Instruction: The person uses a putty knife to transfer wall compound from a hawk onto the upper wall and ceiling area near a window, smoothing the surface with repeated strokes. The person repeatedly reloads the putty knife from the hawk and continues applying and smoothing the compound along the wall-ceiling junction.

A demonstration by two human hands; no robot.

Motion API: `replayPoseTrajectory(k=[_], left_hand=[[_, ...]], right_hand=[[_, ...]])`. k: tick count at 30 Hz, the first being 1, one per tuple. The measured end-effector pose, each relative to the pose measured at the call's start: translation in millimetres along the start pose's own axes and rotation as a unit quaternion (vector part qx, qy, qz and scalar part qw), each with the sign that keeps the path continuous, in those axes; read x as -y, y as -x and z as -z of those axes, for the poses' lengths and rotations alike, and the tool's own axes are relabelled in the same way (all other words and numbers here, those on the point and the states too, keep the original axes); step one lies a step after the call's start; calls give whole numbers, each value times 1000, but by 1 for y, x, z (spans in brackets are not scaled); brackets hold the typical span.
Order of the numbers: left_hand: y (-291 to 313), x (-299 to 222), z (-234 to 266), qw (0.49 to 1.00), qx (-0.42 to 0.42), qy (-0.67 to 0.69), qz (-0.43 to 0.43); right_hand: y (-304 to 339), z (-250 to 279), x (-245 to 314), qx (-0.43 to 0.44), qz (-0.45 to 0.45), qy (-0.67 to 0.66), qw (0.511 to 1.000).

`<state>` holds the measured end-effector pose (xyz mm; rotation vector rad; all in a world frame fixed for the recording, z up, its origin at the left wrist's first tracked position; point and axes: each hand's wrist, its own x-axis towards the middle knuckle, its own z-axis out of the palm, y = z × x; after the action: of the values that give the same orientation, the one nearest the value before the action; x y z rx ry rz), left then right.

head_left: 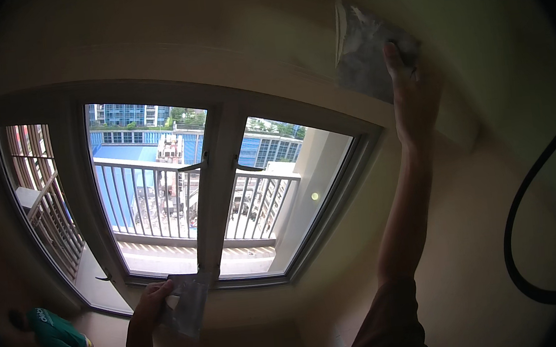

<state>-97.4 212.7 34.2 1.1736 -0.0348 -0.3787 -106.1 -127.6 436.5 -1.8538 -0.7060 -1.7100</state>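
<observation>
Flat trowel (pixel 366 49) | right fingers (pixel 392 57) clamped on it | left fingers (pixel 163 289) clamped on plate (pixel 187 310) | shirt (pixel 56 335): pale lettering (pixel 43 316)

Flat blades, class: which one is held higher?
The broad grey blade in the right hand, near the picture's top; the other blade in the left hand is lower.

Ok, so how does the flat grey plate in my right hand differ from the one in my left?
The right-hand plate is raised high, above the window frame's upper right corner; the left-hand plate is low, overlapping the frame's bottom edge in view. The right-hand plate also looks larger here than the left-hand plate. Both are flat and greyish.
</observation>
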Motion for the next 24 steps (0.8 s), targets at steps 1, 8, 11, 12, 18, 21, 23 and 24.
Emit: replayPoseTrajectory(k=[1, 8, 11, 12, 18, 21, 23, 24], left_hand=[[1, -2, -1, 1000, 1, -1, -6], [9, -36, -41, 998, 16, -59, -21], [9, -59, -68, 993, 32, -106, -44], [17, -67, -72, 993, 15, -111, -26], [27, -61, -94, 992, 6, -111, -57], [30, -61, -98, 991, 67, -107, -42], [19, -97, -108, 977, 57, -182, -100], [22, -86, -115, 965, 14, -220, -145]], right_hand=[[1, 1, -1, 2, -62, -87, 994], [68, 11, -1, 132, -319, -332, 878], [116, 19, 13, 194, -329, -423, 822], [131, 11, 18, 200, -336, -393, 832], [198, 23, 42, 189, -61, -148, 969], [186, 23, 58, 175, 27, -160, 971], [121, 17, 45, 109, 175, -167, 964], [102, 17, 42, 92, 203, -125, 967]])
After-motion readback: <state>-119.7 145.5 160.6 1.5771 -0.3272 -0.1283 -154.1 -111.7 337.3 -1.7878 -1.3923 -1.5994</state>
